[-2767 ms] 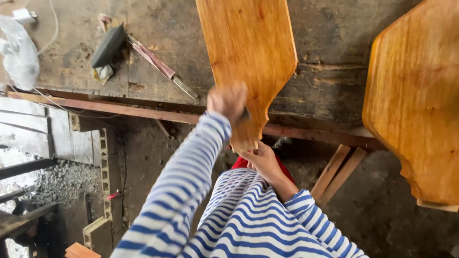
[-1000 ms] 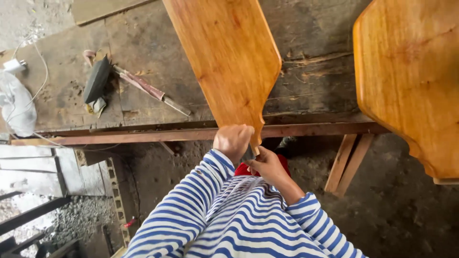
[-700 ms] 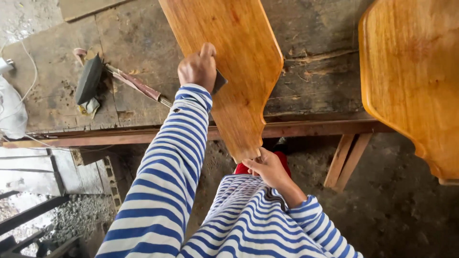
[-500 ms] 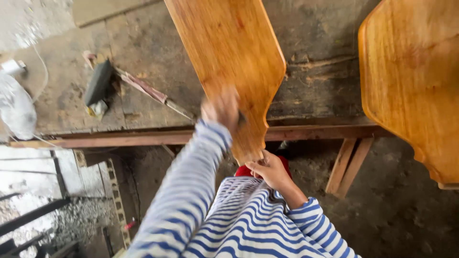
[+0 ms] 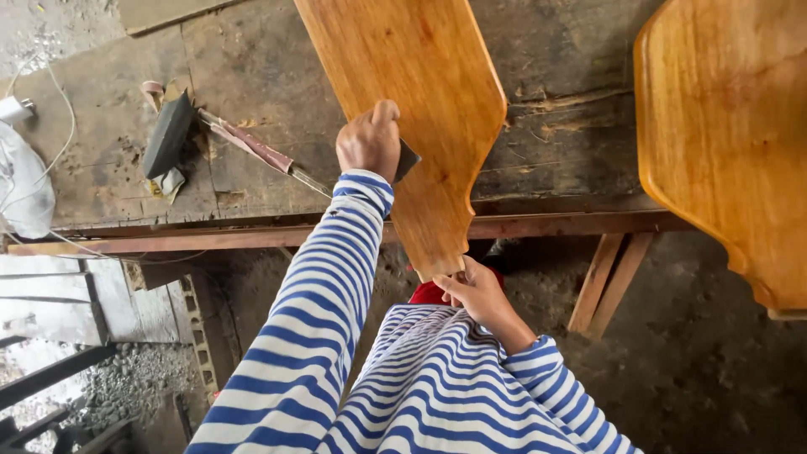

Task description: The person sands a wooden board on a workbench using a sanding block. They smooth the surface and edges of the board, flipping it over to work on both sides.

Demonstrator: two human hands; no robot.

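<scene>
A long orange-brown shaped wooden board [image 5: 420, 92] lies on the rough workbench [image 5: 555, 143], its narrow end sticking out over the near edge. My left hand [image 5: 368, 139] is closed on a small dark grey sanding pad [image 5: 406, 160], pressed flat on the board's left side. My right hand [image 5: 472, 290] grips the board's narrow end from below, just off the bench edge. Both sleeves are blue and white striped.
A second, wider wooden panel [image 5: 731, 143] overhangs the bench at right. A dark block [image 5: 168, 134] on a rag and a thin flat rod [image 5: 252, 150] lie at left; a white bag [image 5: 21, 189] and cable sit far left. Wooden legs [image 5: 605, 282] stand below.
My left hand has rubbed the pad back and forth along the board: near the narrow end, up the board, down again, and now up the board once more. My right hand kept its hold.
</scene>
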